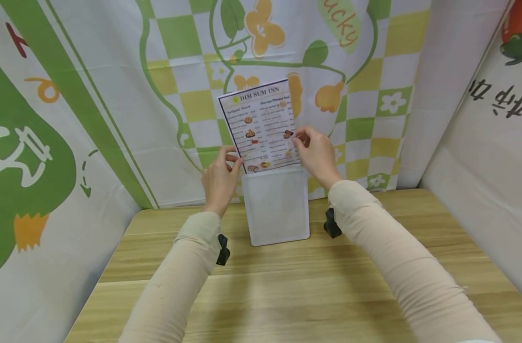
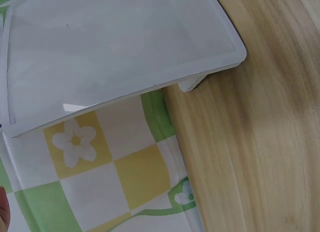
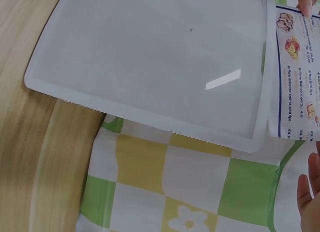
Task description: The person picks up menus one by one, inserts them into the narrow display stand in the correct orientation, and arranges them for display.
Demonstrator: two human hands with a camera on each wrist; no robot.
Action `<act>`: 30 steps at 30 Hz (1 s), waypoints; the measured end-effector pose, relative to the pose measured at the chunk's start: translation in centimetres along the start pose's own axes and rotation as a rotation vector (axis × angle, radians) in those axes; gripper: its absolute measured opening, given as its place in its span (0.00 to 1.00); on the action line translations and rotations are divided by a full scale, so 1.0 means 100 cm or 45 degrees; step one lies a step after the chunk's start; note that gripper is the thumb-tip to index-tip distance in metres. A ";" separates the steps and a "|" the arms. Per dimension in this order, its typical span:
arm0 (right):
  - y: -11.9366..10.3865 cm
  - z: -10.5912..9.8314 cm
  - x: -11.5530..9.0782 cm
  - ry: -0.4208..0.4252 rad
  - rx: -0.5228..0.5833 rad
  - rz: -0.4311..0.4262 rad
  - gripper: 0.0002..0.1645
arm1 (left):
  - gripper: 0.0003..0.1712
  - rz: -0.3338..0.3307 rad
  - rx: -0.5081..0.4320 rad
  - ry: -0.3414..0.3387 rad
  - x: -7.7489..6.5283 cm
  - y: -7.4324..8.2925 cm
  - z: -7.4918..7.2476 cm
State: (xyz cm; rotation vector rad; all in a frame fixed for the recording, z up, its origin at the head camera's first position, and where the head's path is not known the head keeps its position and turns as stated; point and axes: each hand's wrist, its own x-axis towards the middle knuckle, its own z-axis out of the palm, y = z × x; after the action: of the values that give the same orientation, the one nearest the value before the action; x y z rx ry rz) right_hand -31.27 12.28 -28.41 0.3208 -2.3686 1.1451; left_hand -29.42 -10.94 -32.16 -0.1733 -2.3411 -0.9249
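Observation:
A printed menu sheet headed "DIM SUM INN" is held upright between both hands, its lower edge at the top of a white-framed display stand. At the sheet's lower left edge, my left hand pinches it between thumb and fingers. My right hand pinches the right edge somewhat higher. The stand's clear panel reflects light in the right wrist view, where the menu's bottom edge lies at the frame's top. A small foot shows behind the stand in the left wrist view.
The stand rests on a wood-grain table near its back edge. Behind it hangs a green, yellow and white checkered curtain. Printed white panels rise along both sides. A black wrist camera sits at each wrist.

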 end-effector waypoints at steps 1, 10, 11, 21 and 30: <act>0.001 0.001 -0.001 -0.006 -0.001 0.004 0.13 | 0.18 -0.008 -0.001 -0.005 0.000 -0.001 0.001; 0.007 0.004 -0.006 -0.029 -0.016 0.043 0.12 | 0.17 -0.046 -0.013 -0.054 -0.005 -0.005 0.005; 0.008 0.005 -0.007 -0.032 -0.016 0.042 0.12 | 0.17 -0.049 -0.010 -0.061 -0.006 -0.005 0.005; 0.020 0.009 -0.015 -0.084 0.006 0.087 0.13 | 0.20 -0.124 0.006 -0.149 -0.008 -0.006 0.006; 0.029 0.013 -0.022 -0.096 0.020 0.076 0.11 | 0.20 -0.135 -0.025 -0.145 -0.005 -0.002 0.006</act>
State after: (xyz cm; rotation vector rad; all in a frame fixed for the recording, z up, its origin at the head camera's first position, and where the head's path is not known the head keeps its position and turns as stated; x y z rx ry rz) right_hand -31.02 13.08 -32.17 0.3058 -2.4510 1.1986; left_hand -29.41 -10.64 -32.95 -0.1135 -2.4668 -1.0137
